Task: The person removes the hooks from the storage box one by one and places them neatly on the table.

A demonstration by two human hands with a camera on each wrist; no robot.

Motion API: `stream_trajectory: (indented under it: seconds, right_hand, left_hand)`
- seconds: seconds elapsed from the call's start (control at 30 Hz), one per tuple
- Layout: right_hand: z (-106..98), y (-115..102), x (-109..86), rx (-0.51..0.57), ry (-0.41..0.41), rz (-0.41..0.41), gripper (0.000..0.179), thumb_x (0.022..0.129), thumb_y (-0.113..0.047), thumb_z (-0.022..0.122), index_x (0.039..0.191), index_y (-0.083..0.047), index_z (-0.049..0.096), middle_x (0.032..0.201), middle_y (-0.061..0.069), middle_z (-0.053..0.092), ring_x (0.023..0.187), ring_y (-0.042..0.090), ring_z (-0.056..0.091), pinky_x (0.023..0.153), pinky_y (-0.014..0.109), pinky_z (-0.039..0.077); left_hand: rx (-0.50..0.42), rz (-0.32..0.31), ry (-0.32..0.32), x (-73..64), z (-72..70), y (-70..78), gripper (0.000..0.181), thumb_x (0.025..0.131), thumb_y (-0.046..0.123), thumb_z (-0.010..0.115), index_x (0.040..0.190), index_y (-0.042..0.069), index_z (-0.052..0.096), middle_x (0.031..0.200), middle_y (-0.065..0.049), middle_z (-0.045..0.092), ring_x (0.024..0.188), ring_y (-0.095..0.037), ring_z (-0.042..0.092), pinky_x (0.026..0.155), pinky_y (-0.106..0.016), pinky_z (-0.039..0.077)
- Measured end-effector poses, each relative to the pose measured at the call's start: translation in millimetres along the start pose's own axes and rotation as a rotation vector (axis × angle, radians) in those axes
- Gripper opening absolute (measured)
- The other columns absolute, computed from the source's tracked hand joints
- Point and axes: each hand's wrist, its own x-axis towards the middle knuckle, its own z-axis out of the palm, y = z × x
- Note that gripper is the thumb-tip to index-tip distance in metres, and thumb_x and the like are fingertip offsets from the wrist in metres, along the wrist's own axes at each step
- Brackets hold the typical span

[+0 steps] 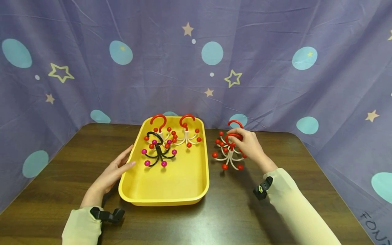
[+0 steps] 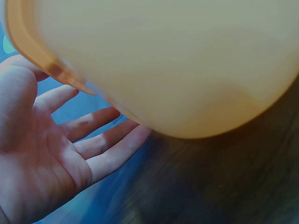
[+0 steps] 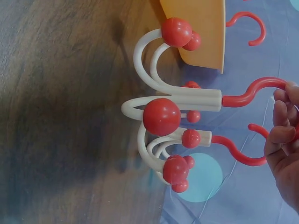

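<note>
My right hand [image 1: 249, 144] pinches the red top hook of a white hook hanger [image 3: 196, 99] with red ball tips. This hanger hangs upright by the right side of the yellow tray [image 1: 168, 190], close to the table. Just behind it is a second white hanger with a red hook [image 3: 245, 158], partly covered by the hand and the first hanger. At the tray's left side my left hand [image 1: 111, 173] holds the wall, thumb over the rim and fingers [image 2: 107, 140] against the outside. Inside the tray, a black hanger with pink balls [image 1: 159, 153] stands nearest.
Two more white hangers with red hooks stand in the tray's far half, one at the left [image 1: 160, 131] and another at the right [image 1: 185, 134]. The brown wooden table [image 1: 226, 214] ends against a purple curtain [image 1: 263, 85] with stars and dots.
</note>
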Motion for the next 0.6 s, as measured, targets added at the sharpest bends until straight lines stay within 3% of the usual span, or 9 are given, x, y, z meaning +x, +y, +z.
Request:
stream_trajectory:
  seconds: [0.3,0.6]
  right_hand:
    - [4.9,9.2,2.4,-0.009,0.021,0.004,0.016,0.085,-0.021,0.065,0.100,-0.016,0.067,0.079,0.001,0.067,0.060,0.013,0.051,0.055,0.028,0.042]
    - [6.4,10.5,3.1,0.017,0.011,0.019,0.018,0.085,-0.021,0.064,0.102,-0.017,0.066,0.084,0.001,0.067,0.054,0.014,0.047,0.048,0.027,0.038]
  left_hand:
    - [-0.012,0.016,-0.006,0.3,0.1,-1.8,0.069,0.095,0.031,0.048,0.148,0.023,0.004,0.147,-0.024,0.019,0.123,-0.039,0.035,0.083,-0.029,0.046]
    - [-0.015,0.010,-0.006,0.0,-0.7,-1.6,0.069,0.094,0.031,0.048,0.148,0.024,0.004,0.148,-0.024,0.018,0.125,-0.039,0.034,0.085,-0.030,0.045]
